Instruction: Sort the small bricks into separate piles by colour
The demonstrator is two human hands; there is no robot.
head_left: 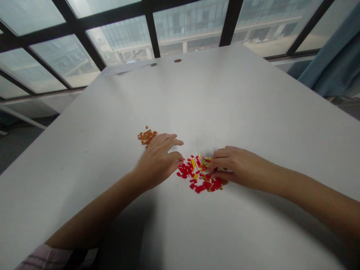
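a heap of tiny red, yellow and tan plastic bricks (197, 174) lies near the middle of a white table (118, 120), between the person's left hand (157, 162) and right hand (239, 167). the right hand is narrow, its fingers (222, 159) curled with their tips at the heap's right edge. they hide part of the heap, so whether they grip a brick cannot be told. the left hand is loosely open, its fingertips just beside the heap's left edge. a smaller pile of orange bricks (146, 137) sits on the table just past the left hand, partly covered by it. a pale sheet (126, 67) lies at the table's far edge, too faint to make out, beside a round brown disc (177, 60). no writing or brand can be read. a striped sleeve (47, 258) is cut off at the bottom left, below the table's near edge. a window (191, 22) stands beyond the table, with a blue curtain (334, 63) past its far right corner.
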